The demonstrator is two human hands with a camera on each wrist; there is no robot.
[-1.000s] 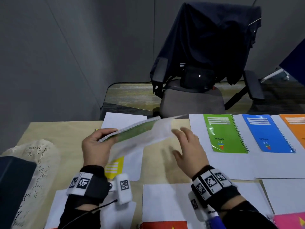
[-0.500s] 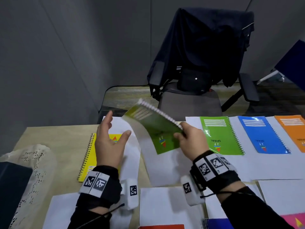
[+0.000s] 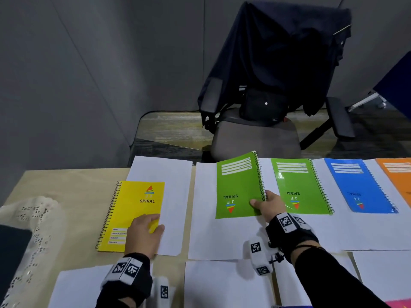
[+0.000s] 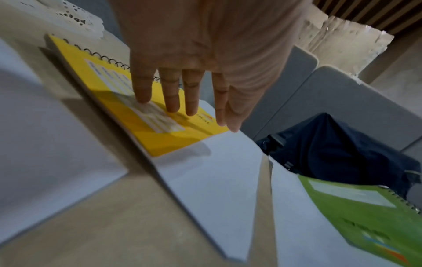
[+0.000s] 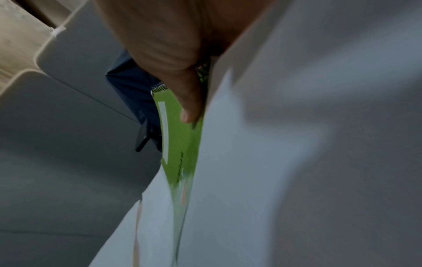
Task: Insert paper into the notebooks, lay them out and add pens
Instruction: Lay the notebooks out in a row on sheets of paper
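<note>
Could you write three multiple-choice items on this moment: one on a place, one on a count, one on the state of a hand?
1. Where does the yellow notebook lie?
A. left of the green ones
B. right of the blue one
C. on the chair

2. How many green notebooks show?
A. one
B. two
C. three

3. What does the right hand do?
A. hangs free
B. lies flat on paper
C. pinches the near green notebook

Key: 1 A, it is leftmost in the head view. 2 B, two lie side by side. 3 C, the thumb lies on its cover near the spiral.
</note>
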